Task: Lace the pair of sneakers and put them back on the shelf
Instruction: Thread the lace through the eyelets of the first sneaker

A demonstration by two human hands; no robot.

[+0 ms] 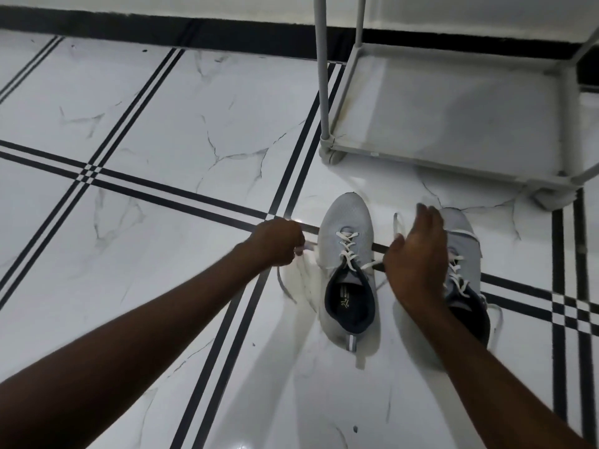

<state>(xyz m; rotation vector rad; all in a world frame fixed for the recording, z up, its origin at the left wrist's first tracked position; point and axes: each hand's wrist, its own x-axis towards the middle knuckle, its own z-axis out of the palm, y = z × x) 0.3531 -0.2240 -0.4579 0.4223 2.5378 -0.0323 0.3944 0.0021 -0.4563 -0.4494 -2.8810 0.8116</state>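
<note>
Two light grey sneakers with dark linings stand on the tiled floor, toes pointing away from me. The left sneaker [348, 254] has a white lace [346, 246] crossed through its eyelets. My left hand [278, 243] is closed on the lace's left end, which is pulled out sideways and trails blurred to the floor. My right hand [418, 257] hovers between the shoes with the other lace end at its fingers; how firmly it grips is unclear. It partly hides the right sneaker [463, 273], which also carries a white lace.
A grey metal shoe rack [453, 102] stands just beyond the sneakers, its lowest shelf bare, an upright post [322, 76] at its front left corner. White marble-look floor tiles with black stripes [194, 196] surround everything. A dark skirting strip runs along the far wall.
</note>
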